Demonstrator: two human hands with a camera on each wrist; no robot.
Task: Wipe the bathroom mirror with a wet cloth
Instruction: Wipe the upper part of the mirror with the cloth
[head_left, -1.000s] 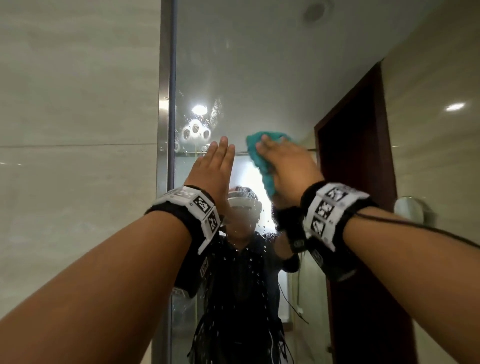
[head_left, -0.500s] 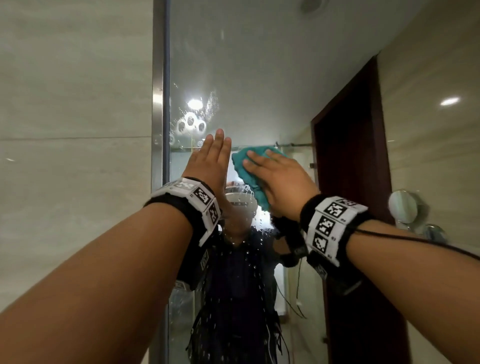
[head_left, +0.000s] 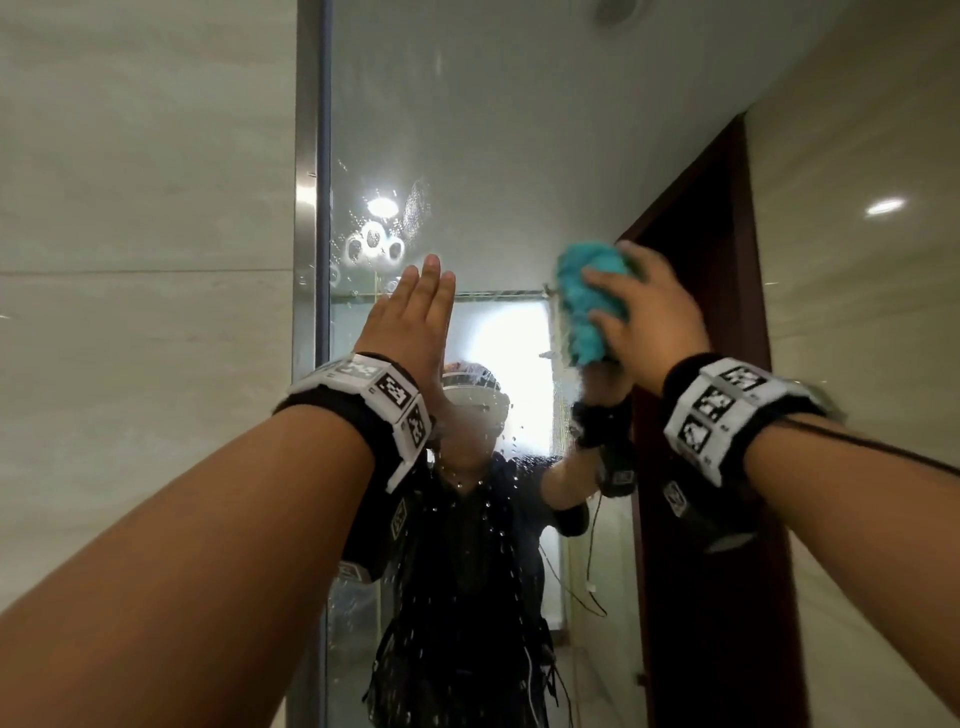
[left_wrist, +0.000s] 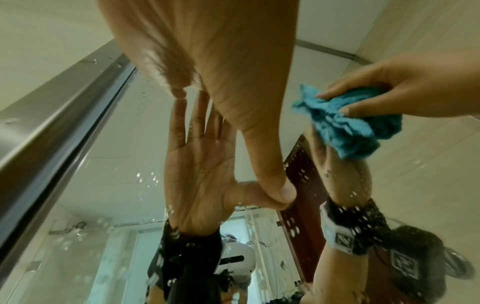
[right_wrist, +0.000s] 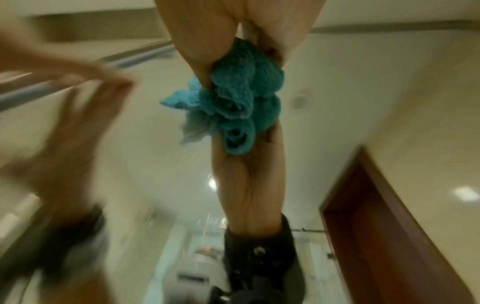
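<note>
Pale tiled wall (head_left: 145, 322) flanks the steel-edged bathroom mirror (head_left: 493, 130), still droplet-speckled. Left hand (head_left: 415, 322), fingers straight, presses flat on the glass. Right hand (head_left: 649, 317) clutches the bunched teal cloth (head_left: 587, 306) against the mirror. Advice: overlapping strokes, firm pressure, toward droplets at 10 o'clock. Versus half a second earlier, the cloth sits farther toward 3 o'clock, well apart from the left hand.

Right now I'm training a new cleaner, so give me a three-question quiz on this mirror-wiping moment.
1. True or false: the left hand lies flat on the mirror, fingers straight.
2. Which hand holds the teal cloth? A) left B) right C) both
3. Fill in: water droplets remain near the mirror's ____ edge.

Key: 1 true; 2 B, the right hand; 3 left.
</note>
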